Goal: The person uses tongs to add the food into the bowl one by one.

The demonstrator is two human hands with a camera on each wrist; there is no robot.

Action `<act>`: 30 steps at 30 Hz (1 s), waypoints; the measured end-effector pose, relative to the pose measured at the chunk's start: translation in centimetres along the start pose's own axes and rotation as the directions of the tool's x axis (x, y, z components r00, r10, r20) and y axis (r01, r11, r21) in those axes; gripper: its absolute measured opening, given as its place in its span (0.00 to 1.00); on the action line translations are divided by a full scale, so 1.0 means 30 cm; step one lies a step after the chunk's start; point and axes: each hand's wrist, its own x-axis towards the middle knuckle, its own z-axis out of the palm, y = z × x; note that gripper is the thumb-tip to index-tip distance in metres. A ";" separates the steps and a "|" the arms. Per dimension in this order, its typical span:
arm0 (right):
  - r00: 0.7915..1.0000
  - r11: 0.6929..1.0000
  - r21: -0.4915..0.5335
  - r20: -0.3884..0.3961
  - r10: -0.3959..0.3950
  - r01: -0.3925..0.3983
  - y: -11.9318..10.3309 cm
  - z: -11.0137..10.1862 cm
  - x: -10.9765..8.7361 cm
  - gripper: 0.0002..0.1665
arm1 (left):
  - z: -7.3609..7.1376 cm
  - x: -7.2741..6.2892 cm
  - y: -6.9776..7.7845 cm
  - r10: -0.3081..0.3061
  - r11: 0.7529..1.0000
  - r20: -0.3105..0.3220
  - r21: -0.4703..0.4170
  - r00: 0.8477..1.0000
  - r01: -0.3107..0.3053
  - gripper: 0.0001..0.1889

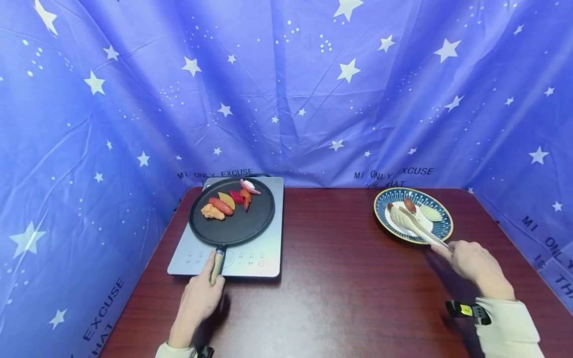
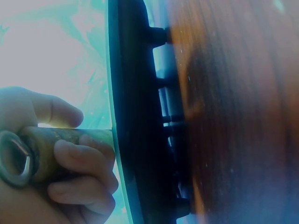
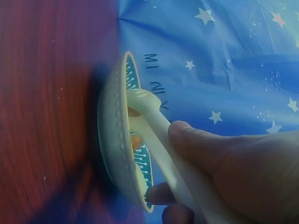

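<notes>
My left hand [image 1: 201, 296] grips the wooden-look handle [image 2: 44, 154] of a flat black frying pan [image 1: 241, 231]. On the pan lie toy-like foods: a fried chicken piece [image 1: 213, 212], a sausage [image 1: 221, 206], a yellow wedge [image 1: 227, 200], red and orange pieces and a pink-and-white piece [image 1: 250, 186]. At the right, my right hand [image 1: 479, 263] holds pale tongs [image 3: 163, 140], their heads inside a blue-patterned plate [image 1: 380, 219]. A brown piece [image 3: 134, 112] shows between the tong heads. Another brown piece [image 1: 409, 205] and a pale green oval piece [image 1: 430, 213] also lie on the plate.
Beneath the pan is a silver induction cooker [image 1: 270, 248] with touch markings on its front. Both stand on a dark red wooden table [image 1: 331, 278]. Blue star-patterned curtains [image 1: 304, 99] surround the table at the back and sides.
</notes>
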 end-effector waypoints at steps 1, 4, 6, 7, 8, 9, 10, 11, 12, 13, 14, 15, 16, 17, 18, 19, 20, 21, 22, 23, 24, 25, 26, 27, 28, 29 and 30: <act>1.000 1.000 0.008 0.004 -0.007 0.007 0.001 0.003 0.002 0.34 | 0.001 0.000 0.000 -0.001 1.000 0.000 0.000 1.000 0.001 0.37; 1.000 0.999 0.050 0.026 -0.013 0.012 0.001 0.018 0.004 0.32 | 0.003 0.001 -0.001 -0.003 1.000 -0.001 0.002 1.000 0.003 0.37; 0.998 0.995 0.102 0.057 -0.001 -0.005 0.002 0.029 0.005 0.31 | 0.004 0.001 -0.001 -0.006 1.000 0.002 0.002 1.000 0.006 0.37; 0.997 0.991 0.134 0.077 0.011 -0.021 0.002 0.035 0.005 0.32 | 0.004 0.001 0.000 -0.007 1.000 0.003 0.003 1.000 0.007 0.37; 0.995 0.986 0.165 0.098 0.024 -0.040 0.002 0.040 0.005 0.32 | 0.004 0.001 0.000 -0.007 1.000 0.002 0.005 1.000 0.007 0.37; 0.993 0.980 0.192 0.115 0.036 -0.058 0.003 0.045 0.006 0.32 | 0.004 0.001 0.000 -0.006 1.000 0.002 0.005 1.000 0.006 0.36; 0.990 0.972 0.222 0.129 0.046 -0.075 0.004 0.050 0.006 0.32 | 0.005 0.001 0.000 -0.004 1.000 0.001 0.006 1.000 0.004 0.36; 0.989 0.967 0.241 0.135 0.053 -0.085 0.005 0.054 0.007 0.33 | 0.005 0.002 0.001 -0.003 1.000 0.001 0.006 1.000 0.003 0.36; 0.989 0.961 0.260 0.137 0.056 -0.091 0.006 0.057 0.008 0.32 | 0.005 0.002 0.001 -0.001 1.000 0.000 0.006 1.000 0.001 0.36; 0.989 0.956 0.277 0.137 0.060 -0.097 0.006 0.059 0.009 0.32 | 0.006 0.003 0.001 0.000 1.000 0.000 0.006 1.000 0.000 0.36; 0.989 0.952 0.288 0.135 0.062 -0.099 0.007 0.061 0.010 0.32 | 0.006 0.003 0.000 -0.001 1.000 0.000 0.006 1.000 0.001 0.36; 0.990 0.949 0.299 0.129 0.062 -0.099 0.007 0.061 0.011 0.32 | 0.006 0.004 0.000 -0.003 1.000 0.001 0.006 1.000 0.003 0.36; 0.990 0.945 0.311 0.124 0.064 -0.100 0.007 0.061 0.012 0.33 | 0.005 0.004 -0.001 -0.003 1.000 0.002 0.005 1.000 0.003 0.37; 0.991 0.942 0.320 0.120 0.065 -0.100 0.006 0.060 0.012 0.33 | 0.005 0.004 -0.001 -0.004 1.000 0.003 0.005 1.000 0.004 0.37; 0.991 0.939 0.328 0.115 0.066 -0.100 0.006 0.058 0.013 0.34 | 0.005 0.005 -0.002 -0.004 1.000 0.003 0.004 1.000 0.004 0.37; 0.991 0.936 0.337 0.114 0.071 -0.106 0.006 0.057 0.013 0.35 | 0.005 0.005 -0.002 -0.004 1.000 0.004 0.004 1.000 0.004 0.37; 0.991 0.933 0.344 0.112 0.074 -0.109 0.006 0.056 0.012 0.35 | 0.004 0.005 -0.002 -0.005 1.000 0.005 0.004 1.000 0.005 0.37; 0.991 0.930 0.351 0.112 0.076 -0.111 0.007 0.055 0.012 0.36 | 0.004 0.005 -0.003 -0.005 1.000 0.006 0.004 1.000 0.005 0.37; 0.990 0.927 0.358 0.115 0.078 -0.115 0.009 0.054 0.011 0.37 | 0.003 0.005 -0.003 -0.005 1.000 0.008 0.004 1.000 0.005 0.37; 0.990 0.925 0.361 0.116 0.076 -0.113 0.011 0.053 0.011 0.37 | 0.003 0.005 -0.004 -0.007 1.000 0.010 0.004 1.000 0.007 0.37; 0.990 0.924 0.364 0.119 0.078 -0.117 0.013 0.053 0.012 0.37 | 0.003 0.004 -0.004 -0.009 1.000 0.012 0.003 1.000 0.009 0.37; 0.989 0.923 0.366 0.121 0.081 -0.121 0.016 0.054 0.012 0.37 | 0.003 0.004 -0.004 -0.010 1.000 0.014 0.002 1.000 0.010 0.37; 0.989 0.924 0.363 0.122 0.085 -0.124 0.019 0.055 0.013 0.37 | 0.003 0.003 -0.004 -0.012 1.000 0.015 0.002 1.000 0.012 0.37; 0.988 0.923 0.362 0.125 0.090 -0.129 0.022 0.056 0.015 0.37 | 0.003 0.003 -0.004 -0.012 1.000 0.016 0.002 1.000 0.012 0.37; 0.988 0.923 0.361 0.124 0.094 -0.133 0.024 0.058 0.016 0.37 | 0.002 0.003 -0.004 -0.012 1.000 0.017 -0.001 1.000 0.012 0.37; 0.987 0.922 0.362 0.125 0.097 -0.137 0.026 0.059 0.017 0.37 | 0.002 0.003 -0.004 -0.011 1.000 0.016 -0.001 1.000 0.011 0.37; 0.986 0.920 0.365 0.129 0.105 -0.146 0.028 0.061 0.019 0.37 | 0.002 0.004 -0.004 -0.010 1.000 0.015 -0.001 1.000 0.010 0.37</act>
